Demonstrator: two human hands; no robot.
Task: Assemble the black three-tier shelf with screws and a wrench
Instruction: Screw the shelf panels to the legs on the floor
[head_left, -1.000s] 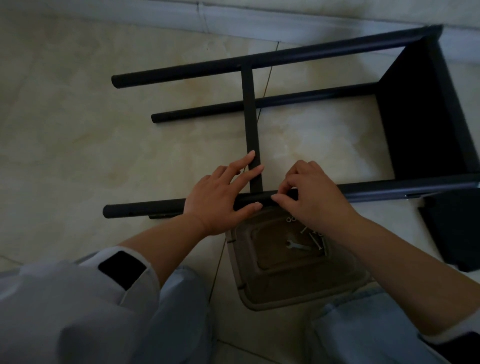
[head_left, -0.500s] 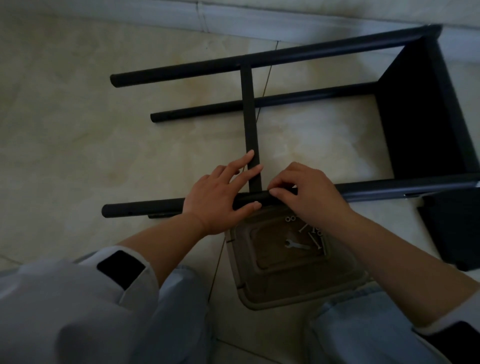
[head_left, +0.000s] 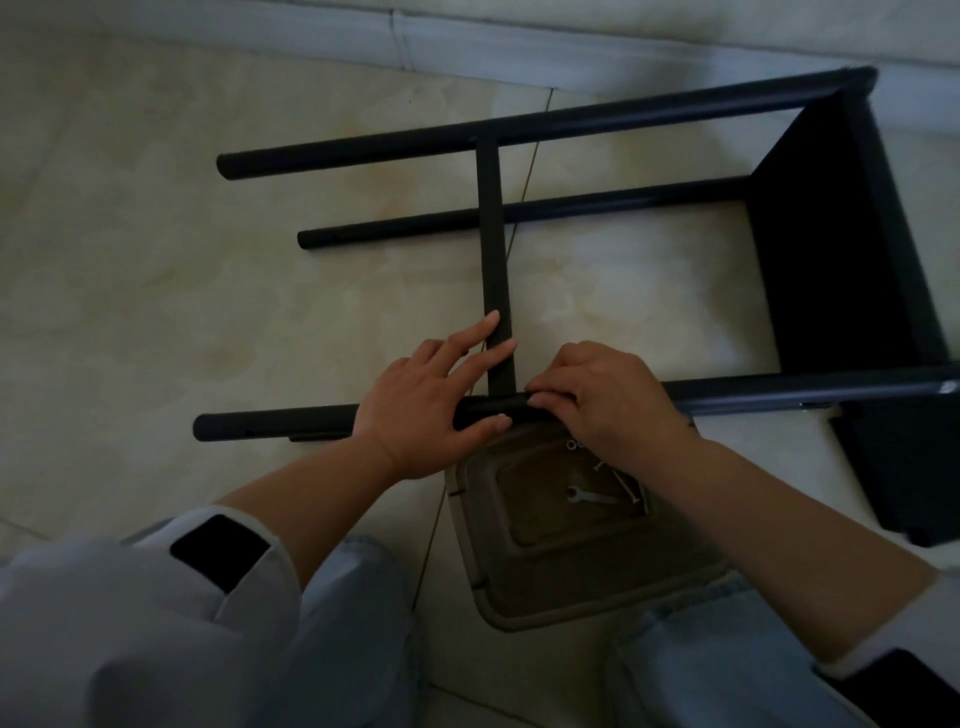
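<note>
The black shelf frame (head_left: 841, 218) lies on its side on the pale tile floor (head_left: 156, 312), with its long round legs pointing to the left. One black shelf panel (head_left: 831, 249) is already fixed at the right end. A thin black crossbar (head_left: 493, 234) runs from the far leg (head_left: 467, 137) down to the near leg (head_left: 270, 423), right in front of the person.

The left hand (head_left: 421, 410) lies over the near leg where the crossbar meets it. Its fingers are mostly straight and spread out: two reach up along the crossbar, and the thumb sits under the leg, so the leg is held lightly between thumb and fingers. The right hand (head_left: 608, 400) is just beside it, with its fingers curled and the fingertips pinched at the joint. I cannot tell what tiny thing it pinches, if any.

Just under the hands a brown tray (head_left: 571, 587) sits on the floor. A small silver wrench (head_left: 592, 496) lies in it, with a few screws (head_left: 623, 483) near it.

To the right a loose black panel (head_left: 904, 467) lies on the floor, close to the frame's end. The person's knees in light blue jeans (head_left: 727, 665) are on both sides of the tray, and a white sleeve (head_left: 156, 613) with a black patch covers the left arm
</note>
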